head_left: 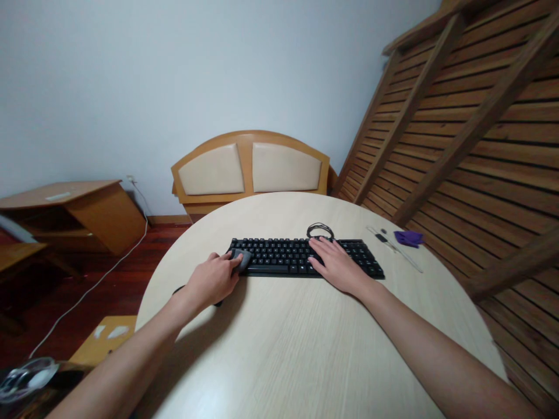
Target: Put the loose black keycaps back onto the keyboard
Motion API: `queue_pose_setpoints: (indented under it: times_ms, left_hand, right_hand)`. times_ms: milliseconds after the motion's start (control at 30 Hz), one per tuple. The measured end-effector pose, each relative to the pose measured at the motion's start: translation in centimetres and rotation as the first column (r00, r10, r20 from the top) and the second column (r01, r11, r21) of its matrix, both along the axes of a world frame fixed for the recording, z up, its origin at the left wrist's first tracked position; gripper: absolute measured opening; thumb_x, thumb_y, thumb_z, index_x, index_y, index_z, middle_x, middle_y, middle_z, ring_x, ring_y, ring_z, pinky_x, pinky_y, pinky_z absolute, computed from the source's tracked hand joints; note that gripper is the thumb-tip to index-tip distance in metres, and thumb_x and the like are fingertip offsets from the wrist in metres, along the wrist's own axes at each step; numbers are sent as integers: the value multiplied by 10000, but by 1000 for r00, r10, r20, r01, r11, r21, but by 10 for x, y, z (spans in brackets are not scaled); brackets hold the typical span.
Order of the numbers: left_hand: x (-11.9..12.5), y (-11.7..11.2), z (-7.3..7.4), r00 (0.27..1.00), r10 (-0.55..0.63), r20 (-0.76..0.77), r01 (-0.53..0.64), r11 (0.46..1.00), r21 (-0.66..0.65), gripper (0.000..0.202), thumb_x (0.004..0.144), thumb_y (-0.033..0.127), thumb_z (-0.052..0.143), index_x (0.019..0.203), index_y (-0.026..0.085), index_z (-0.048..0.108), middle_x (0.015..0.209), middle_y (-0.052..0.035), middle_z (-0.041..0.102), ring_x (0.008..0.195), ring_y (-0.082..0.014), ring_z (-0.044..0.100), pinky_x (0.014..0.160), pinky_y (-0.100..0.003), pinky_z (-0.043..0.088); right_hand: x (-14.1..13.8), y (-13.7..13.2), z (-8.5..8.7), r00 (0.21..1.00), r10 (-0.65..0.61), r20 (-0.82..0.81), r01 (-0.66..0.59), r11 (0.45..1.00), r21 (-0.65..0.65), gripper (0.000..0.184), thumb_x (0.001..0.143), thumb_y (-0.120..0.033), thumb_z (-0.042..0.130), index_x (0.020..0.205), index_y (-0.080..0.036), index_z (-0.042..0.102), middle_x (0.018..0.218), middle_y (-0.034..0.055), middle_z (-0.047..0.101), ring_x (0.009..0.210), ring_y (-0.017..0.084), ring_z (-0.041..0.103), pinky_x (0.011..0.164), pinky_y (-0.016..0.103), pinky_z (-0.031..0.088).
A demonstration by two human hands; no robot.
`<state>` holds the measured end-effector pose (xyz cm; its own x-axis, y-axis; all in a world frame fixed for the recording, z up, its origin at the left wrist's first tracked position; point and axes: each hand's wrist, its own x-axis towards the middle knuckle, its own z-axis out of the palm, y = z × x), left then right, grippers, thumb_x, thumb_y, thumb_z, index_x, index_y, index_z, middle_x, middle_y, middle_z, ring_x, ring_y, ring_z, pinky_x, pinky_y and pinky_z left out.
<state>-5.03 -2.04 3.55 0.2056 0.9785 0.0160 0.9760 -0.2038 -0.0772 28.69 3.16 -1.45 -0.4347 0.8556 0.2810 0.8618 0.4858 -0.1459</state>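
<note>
A black keyboard (279, 256) lies flat across the round pale table, with its coiled black cable (320, 228) behind it. My left hand (218, 274) is closed on a small grey cloth (241, 259), which it presses against the keyboard's left end. Spread over the right part of the keys, my right hand (336, 263) rests with its fingers stretched out and holds nothing. Partly hidden under my left wrist is a black thing whose kind I cannot make out.
On the round table (279, 343), a purple cloth (409, 238) and a thin cord (406, 256) with small dark pieces lie at the right. A padded headboard (248, 137) stands behind, wooden slats (437, 128) lean at the right, and a desk (100, 215) stands left.
</note>
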Motion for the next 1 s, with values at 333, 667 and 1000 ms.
queue_pose_setpoints:
  times_ms: [333,667,1000]
  left_hand:
    - [7,-19,30,998,65,-14,-65,998,-8,472,878,326,533,1334,355,650,1271,-64,711,1084,-361,668,837,-457,551]
    - [33,62,24,998,57,22,-57,998,30,444,958,354,427,1353,308,624,1248,-87,718,1126,-316,660,852,-379,528]
    - [43,40,18,997,-11,-70,13,999,33,394,954,311,432,1285,259,638,1146,-137,715,1092,-333,632,803,-411,553]
  right_hand:
    - [0,1,-2,1000,9,-8,-8,999,33,574,1034,-470,340,1491,-158,492,1558,101,468,1472,316,359,1196,544,300]
    - [0,-1,1,1000,7,-8,-7,1000,16,580,1035,-474,350,1499,-150,477,1569,92,454,1477,308,347,1204,533,286]
    - [2,-1,-1,1000,4,-23,-3,1000,13,565,1028,-471,365,1497,-180,484,1565,90,462,1477,302,347,1205,531,272]
